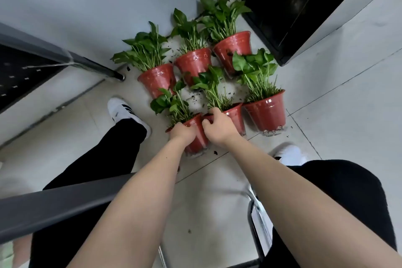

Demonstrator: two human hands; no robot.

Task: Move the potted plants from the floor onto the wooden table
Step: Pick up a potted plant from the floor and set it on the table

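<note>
Six potted plants (pixel 193 65), soil-strewn tiled floor (pixel 348 128), left hand (pixel 182 132), right hand (pixel 217 126) each gripping one.

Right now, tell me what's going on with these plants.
A person bends over the tiled floor. The left hand grips the rim of the nearest red pothos pot, and the right hand grips the rim of the pot beside it. Neither looks lifted yet. The other four pots stand untouched, with loose soil scattered between them.
</note>
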